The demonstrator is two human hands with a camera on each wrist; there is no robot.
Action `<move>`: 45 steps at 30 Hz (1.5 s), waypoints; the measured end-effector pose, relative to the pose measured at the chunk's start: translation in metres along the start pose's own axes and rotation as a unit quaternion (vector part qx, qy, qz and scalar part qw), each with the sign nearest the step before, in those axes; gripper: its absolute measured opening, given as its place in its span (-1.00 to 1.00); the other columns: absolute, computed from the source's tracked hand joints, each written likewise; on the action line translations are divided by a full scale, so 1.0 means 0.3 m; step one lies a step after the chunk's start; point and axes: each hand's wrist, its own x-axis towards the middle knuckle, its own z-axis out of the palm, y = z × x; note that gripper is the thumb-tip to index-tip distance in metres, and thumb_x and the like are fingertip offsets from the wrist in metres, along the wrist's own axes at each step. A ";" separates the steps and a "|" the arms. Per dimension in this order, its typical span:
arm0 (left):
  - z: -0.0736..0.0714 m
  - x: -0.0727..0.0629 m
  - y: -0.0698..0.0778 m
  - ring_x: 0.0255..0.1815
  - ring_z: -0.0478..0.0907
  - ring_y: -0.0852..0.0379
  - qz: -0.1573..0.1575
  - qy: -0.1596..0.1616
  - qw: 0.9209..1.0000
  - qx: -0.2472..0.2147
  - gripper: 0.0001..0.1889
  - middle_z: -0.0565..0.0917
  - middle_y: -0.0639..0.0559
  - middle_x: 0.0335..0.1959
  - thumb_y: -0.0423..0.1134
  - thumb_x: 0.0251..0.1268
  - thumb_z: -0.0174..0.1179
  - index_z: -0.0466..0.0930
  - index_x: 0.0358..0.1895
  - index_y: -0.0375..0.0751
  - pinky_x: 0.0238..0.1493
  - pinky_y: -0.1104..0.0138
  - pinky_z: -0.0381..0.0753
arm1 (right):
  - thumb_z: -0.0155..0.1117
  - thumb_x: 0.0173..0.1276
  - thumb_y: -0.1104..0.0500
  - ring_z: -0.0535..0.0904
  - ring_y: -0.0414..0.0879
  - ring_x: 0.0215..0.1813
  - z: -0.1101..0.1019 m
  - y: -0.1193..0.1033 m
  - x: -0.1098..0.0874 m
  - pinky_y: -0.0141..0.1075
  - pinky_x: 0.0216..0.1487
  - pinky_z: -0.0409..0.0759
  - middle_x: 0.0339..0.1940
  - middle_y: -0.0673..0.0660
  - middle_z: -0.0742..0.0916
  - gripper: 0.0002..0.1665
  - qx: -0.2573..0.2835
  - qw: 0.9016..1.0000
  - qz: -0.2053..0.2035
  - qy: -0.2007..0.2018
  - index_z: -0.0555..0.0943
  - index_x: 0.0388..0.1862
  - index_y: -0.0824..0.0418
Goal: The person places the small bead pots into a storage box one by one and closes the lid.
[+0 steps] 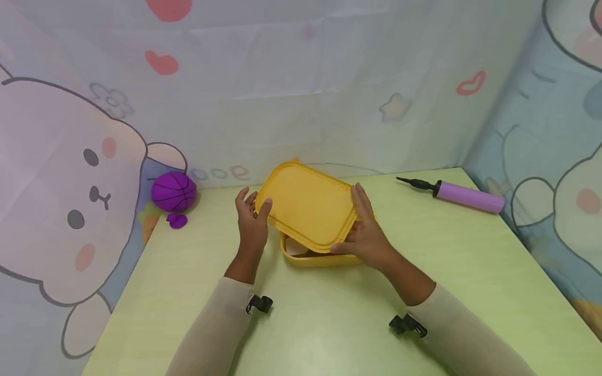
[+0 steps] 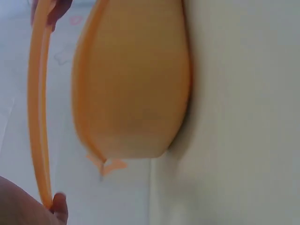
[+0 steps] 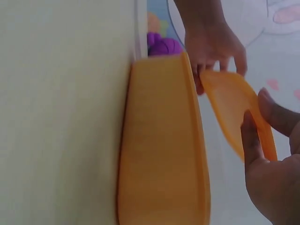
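Note:
A yellow plastic lid [image 1: 308, 206] is held tilted above a yellow rectangular box [image 1: 322, 261], which stands on the table. My left hand [image 1: 253, 222] grips the lid's left edge, thumb on the face toward me. At the opposite edge, my right hand [image 1: 369, 243] holds the lid between thumb and fingers. The right wrist view shows the lid [image 3: 229, 101] raised off the box's rim, with a hand at each end. Through the gap under the lid, a pale thing [image 1: 295, 247] shows inside the box; the rest of the inside is hidden.
A purple ball [image 1: 174, 191] with black lines lies at the back left, a small purple piece [image 1: 177, 220] in front of it. Toward the back right lies a purple hand pump [image 1: 463, 196] with a black nozzle. Printed cloth [image 1: 282, 78] hangs behind the pale green table [image 1: 310, 324].

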 end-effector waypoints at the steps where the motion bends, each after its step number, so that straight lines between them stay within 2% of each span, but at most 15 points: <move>1: -0.012 0.008 0.008 0.73 0.22 -0.16 -0.002 -0.012 1.000 -0.001 -0.22 0.26 -0.18 0.72 -0.02 0.70 0.18 -0.04 0.75 0.06 0.76 -0.10 0.15 | 0.66 0.14 0.54 0.32 0.42 0.71 -0.022 -0.006 -0.001 -0.22 0.23 0.78 0.84 -0.22 -0.42 0.77 0.000 1.000 0.003 -0.008 -0.35 0.84 -0.40; 4: -0.035 0.024 0.032 0.64 0.34 -0.20 -0.004 -0.054 0.999 -0.002 -0.23 0.34 -0.20 0.68 -0.05 0.71 0.16 -0.06 0.76 0.04 0.70 -0.11 0.29 | 0.60 0.17 0.60 0.43 0.39 0.65 -0.088 -0.026 -0.003 -0.14 0.20 0.80 0.87 -0.15 -0.32 0.76 0.011 0.999 0.016 -0.028 -0.34 0.82 -0.48; 6: -0.040 0.029 0.045 0.57 0.43 -0.22 -0.004 -0.082 0.997 0.004 -0.23 0.37 -0.22 0.66 -0.06 0.72 0.16 -0.05 0.76 0.03 0.63 -0.13 0.38 | 0.56 0.22 0.61 0.56 0.31 0.57 -0.131 -0.041 -0.003 -0.11 0.18 0.82 0.91 0.04 -0.15 0.74 0.008 0.999 0.021 -0.038 -0.35 0.81 -0.51; 8: -0.042 0.031 0.052 0.56 0.46 -0.22 -0.006 -0.106 0.994 0.021 -0.20 0.37 -0.22 0.65 -0.05 0.72 0.18 -0.08 0.79 0.05 0.62 -0.15 0.42 | 0.51 0.26 0.62 0.67 0.20 0.47 -0.171 -0.056 0.000 -0.08 0.16 0.83 0.90 0.12 -0.06 0.72 0.005 0.998 0.031 -0.054 -0.38 0.79 -0.56; 10: -0.041 0.027 0.059 0.59 0.47 -0.22 -0.012 -0.124 0.991 0.051 -0.13 0.38 -0.22 0.66 -0.01 0.72 0.19 -0.17 0.82 0.09 0.64 -0.16 0.41 | 0.48 0.29 0.62 0.72 0.13 0.42 -0.206 -0.071 0.004 -0.08 0.14 0.84 0.90 0.18 -0.04 0.70 -0.015 0.997 0.033 -0.067 -0.39 0.80 -0.55; 12: -0.039 0.022 0.067 0.63 0.45 -0.23 -0.012 -0.137 0.986 0.091 -0.04 0.42 -0.23 0.66 0.03 0.70 0.21 -0.29 0.84 0.09 0.67 -0.17 0.38 | 0.46 0.30 0.62 0.71 0.16 0.44 -0.235 -0.085 0.009 -0.10 0.13 0.85 0.91 0.13 -0.11 0.69 -0.035 0.996 0.032 -0.079 -0.40 0.80 -0.54; 14: -0.036 0.015 0.079 0.65 0.43 -0.22 -0.004 -0.139 0.983 0.124 0.03 0.48 -0.25 0.62 0.07 0.68 0.23 -0.37 0.84 0.07 0.68 -0.17 0.36 | 0.43 0.33 0.63 0.65 0.31 0.48 -0.257 -0.098 0.014 -0.10 0.13 0.84 0.91 0.07 -0.19 0.69 -0.051 0.994 0.030 -0.090 -0.43 0.80 -0.53; 17: -0.031 0.005 0.102 0.65 0.42 -0.20 0.010 -0.136 0.977 0.165 0.06 0.54 -0.24 0.58 0.13 0.65 0.24 -0.37 0.85 0.06 0.66 -0.19 0.35 | 0.40 0.37 0.62 0.51 0.49 0.56 -0.278 -0.114 0.019 -0.14 0.16 0.83 0.89 -0.06 -0.31 0.68 -0.078 0.991 0.031 -0.101 -0.48 0.78 -0.54; 22: -0.022 -0.011 0.143 0.59 0.44 -0.24 -0.006 -0.143 0.974 0.178 0.07 0.48 -0.22 0.62 0.19 0.62 0.24 -0.38 0.84 0.19 0.63 -0.22 0.37 | 0.37 0.42 0.59 0.39 0.51 0.64 -0.294 -0.133 0.027 -0.17 0.24 0.79 0.83 -0.24 -0.43 0.66 -0.137 0.985 0.030 -0.105 -0.53 0.73 -0.60; 25: -0.015 -0.021 0.162 0.62 0.40 -0.29 -0.024 -0.160 0.970 0.181 0.10 0.39 -0.28 0.65 0.18 0.61 0.24 -0.46 0.84 0.23 0.66 -0.23 0.34 | 0.40 0.44 0.55 0.36 0.50 0.67 -0.299 -0.133 0.030 -0.03 0.36 0.71 0.85 -0.18 -0.40 0.65 -0.171 0.980 0.010 -0.105 -0.57 0.74 -0.53; 30: -0.004 -0.033 0.177 0.70 0.30 -0.37 -0.044 -0.189 0.962 0.190 0.16 0.26 -0.36 0.71 0.16 0.59 0.27 -0.54 0.82 0.24 0.71 -0.23 0.30 | 0.48 0.48 0.36 0.24 0.40 0.76 -0.292 -0.113 0.034 0.33 0.60 0.37 0.89 -0.05 -0.29 0.60 -0.200 0.974 -0.047 -0.093 -0.61 0.78 -0.36; 33: -0.001 -0.032 0.181 0.73 0.25 -0.40 -0.043 -0.198 0.963 0.178 0.17 0.23 -0.37 0.70 0.13 0.59 0.28 -0.55 0.82 0.22 0.74 -0.23 0.24 | 0.46 0.53 0.28 0.11 0.33 0.83 -0.280 -0.108 0.037 0.43 0.67 0.20 0.89 -0.06 -0.27 0.54 -0.200 0.974 -0.067 -0.080 -0.60 0.79 -0.32; 39: -0.003 -0.034 0.195 0.81 0.10 -0.37 -0.043 -0.206 0.969 0.129 0.15 0.15 -0.30 0.70 0.12 0.61 0.25 -0.57 0.81 0.19 0.82 -0.17 0.05 | 0.35 0.64 0.17 -0.29 0.22 0.90 -0.255 -0.122 0.032 0.45 0.76 -0.19 0.84 -0.14 -0.44 0.41 -0.197 0.977 -0.059 -0.051 -0.60 0.78 -0.32; 41: -0.003 -0.037 0.198 0.83 0.07 -0.33 -0.044 -0.210 0.970 0.118 0.13 0.14 -0.29 0.70 0.15 0.63 0.23 -0.53 0.83 0.14 0.80 -0.16 0.09 | 0.30 0.67 0.14 -0.42 0.13 0.90 -0.248 -0.123 0.029 0.44 0.77 -0.30 0.82 -0.18 -0.47 0.36 -0.198 0.978 -0.052 -0.041 -0.60 0.78 -0.32; 45: -0.002 -0.042 0.195 0.80 0.21 -0.22 -0.051 -0.216 0.971 0.086 -0.02 0.21 -0.31 0.64 0.16 0.65 0.20 -0.23 0.82 -0.04 0.73 -0.15 0.30 | 0.25 0.70 0.09 -0.59 -0.01 0.86 -0.232 -0.124 0.019 0.43 0.77 -0.38 0.80 -0.26 -0.49 0.27 -0.203 0.978 -0.035 -0.020 -0.53 0.80 -0.35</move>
